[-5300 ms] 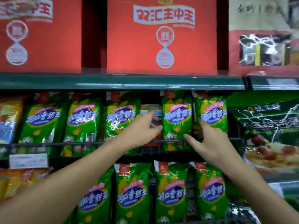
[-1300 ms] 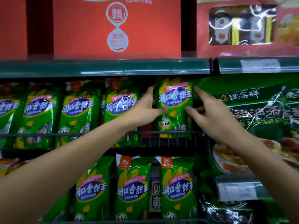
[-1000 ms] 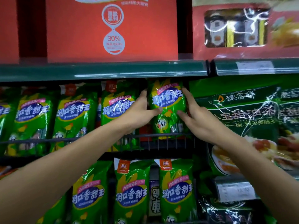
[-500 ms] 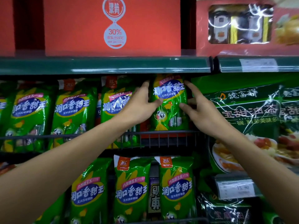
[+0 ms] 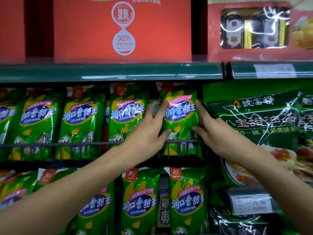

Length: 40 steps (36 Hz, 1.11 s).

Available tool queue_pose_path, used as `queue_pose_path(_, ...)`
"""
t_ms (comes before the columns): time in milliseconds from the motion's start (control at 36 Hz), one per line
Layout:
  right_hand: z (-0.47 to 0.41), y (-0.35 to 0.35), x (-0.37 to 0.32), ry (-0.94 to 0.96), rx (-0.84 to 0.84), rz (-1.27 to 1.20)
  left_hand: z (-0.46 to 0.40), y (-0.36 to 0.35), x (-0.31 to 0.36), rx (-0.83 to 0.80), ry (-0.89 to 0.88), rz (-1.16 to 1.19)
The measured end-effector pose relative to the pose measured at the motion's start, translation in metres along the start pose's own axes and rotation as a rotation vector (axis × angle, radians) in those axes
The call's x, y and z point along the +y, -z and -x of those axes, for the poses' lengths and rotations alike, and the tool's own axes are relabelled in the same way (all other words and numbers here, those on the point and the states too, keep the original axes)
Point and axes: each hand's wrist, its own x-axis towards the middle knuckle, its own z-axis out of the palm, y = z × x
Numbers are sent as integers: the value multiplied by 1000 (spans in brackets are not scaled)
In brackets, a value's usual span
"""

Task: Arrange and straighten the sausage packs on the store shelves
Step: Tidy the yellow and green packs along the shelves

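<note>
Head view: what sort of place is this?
Most likely a grocery store aisle. Rows of identical green sausage packs stand behind a wire rail, a price tag is clipped to a shelf edge, and red boxes fill the shelf above.

Green shelf edge (image 5: 110, 72), black wire rail (image 5: 59, 144), red cartons (image 5: 122, 29) above
</note>
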Motion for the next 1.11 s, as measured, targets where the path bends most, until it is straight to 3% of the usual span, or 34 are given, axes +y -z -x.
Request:
queue_pose_path(139,13,-4,-2,63,227,205,4,-6,-11,136,-260,-166)
queue_pose_path(250,14,-16,-12,323,389,248,-7,-11,-17,102,-294,-262)
queue_pose_path(389,-12,-35,-4,310,303,278,-14,-13,-22,95,-299,-327)
queue_pose_path(639,-27,-39,-16,195,419,309,-30,4,-27,36,-188,-392)
queue_pose_path(806,-7,-30,-13,247,358,160,-13,0,-24,78,-225,-345)
queue_pose_path(917,26,-28,-8,137,362,79,15,-6,-29,70,-290,-352)
queue_pose_path(1000,38,-25,-6,48,301,214,22,-11,-33,20,-299,-439)
queue_pose_path(1111,39,-27,-3,78,254,315,18,-10,-31,-14,-290,-470)
